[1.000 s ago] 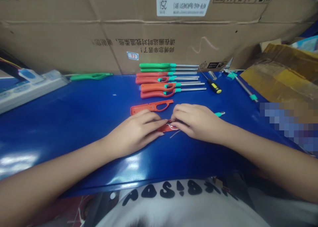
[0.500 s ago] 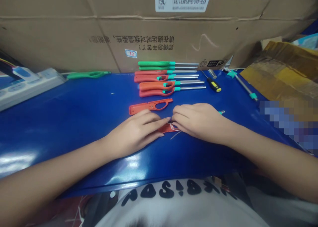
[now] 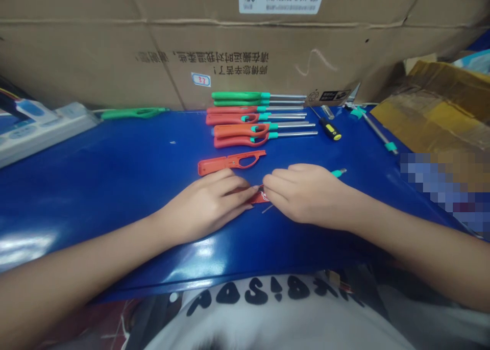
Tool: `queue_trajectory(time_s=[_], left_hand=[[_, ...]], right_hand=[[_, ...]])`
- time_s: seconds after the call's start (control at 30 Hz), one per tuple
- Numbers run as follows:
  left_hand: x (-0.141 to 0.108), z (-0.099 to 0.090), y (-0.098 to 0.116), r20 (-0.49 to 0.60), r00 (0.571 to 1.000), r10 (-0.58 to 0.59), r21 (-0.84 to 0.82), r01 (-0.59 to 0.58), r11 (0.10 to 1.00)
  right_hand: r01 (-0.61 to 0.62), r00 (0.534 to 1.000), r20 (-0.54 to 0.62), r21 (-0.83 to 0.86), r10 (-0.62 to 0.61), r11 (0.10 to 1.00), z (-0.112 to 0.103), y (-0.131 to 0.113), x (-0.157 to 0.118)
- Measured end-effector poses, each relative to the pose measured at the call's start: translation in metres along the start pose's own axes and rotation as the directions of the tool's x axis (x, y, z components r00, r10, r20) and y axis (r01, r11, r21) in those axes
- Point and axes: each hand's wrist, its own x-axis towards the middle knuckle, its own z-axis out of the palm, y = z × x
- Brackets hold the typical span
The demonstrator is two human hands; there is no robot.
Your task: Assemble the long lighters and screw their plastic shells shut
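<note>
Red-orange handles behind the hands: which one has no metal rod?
The nearest handle, just beyond the left hand; the other red-orange handles, farther back, have metal rods.

Glossy blue tabletop (image 3: 115, 171) before me. On it I note: red and green lighters (image 3: 239, 131) side by side, orange half-shell (image 3: 217, 165), green casing (image 3: 128, 114), screwdriver (image 3: 329, 129), metal tube (image 3: 377, 129), white power strip (image 3: 57, 131).

On the table (image 3: 115, 179), utility lighters (image 3: 233, 131) lie one behind another before the cardboard box (image 3: 95, 59), the screwdriver (image 3: 330, 128) to their right, the power strip (image 3: 49, 134) far left; nearer, a handle half (image 3: 224, 163) lies just beyond the left hand (image 3: 210, 202), and a second handle piece (image 3: 260, 199) sits between that hand and the right hand (image 3: 306, 193)
</note>
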Motion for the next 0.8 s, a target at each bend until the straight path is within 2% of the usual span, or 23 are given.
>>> queue_trajectory(time_s=[0.27, 0.43, 0.8], left_hand=[[-0.001, 0.001, -0.001, -0.016, 1.0, -0.027, -0.072, 0.026, 0.997], [-0.001, 0.002, 0.0, -0.038, 0.998, -0.044, -0.124, 0.039, 0.991], [-0.001, 0.003, 0.0, 0.006, 0.994, -0.111, -0.219, 0.11, 0.969]], right_hand=[[0.004, 1.0, 0.009, 0.046, -0.004, 0.999, 0.002, 0.001, -0.002], [-0.044, 0.998, 0.057, 0.116, 0.038, 0.992, 0.005, 0.006, -0.004], [-0.117, 0.993, 0.056, 0.227, 0.107, 0.967, 0.006, 0.011, -0.006]])
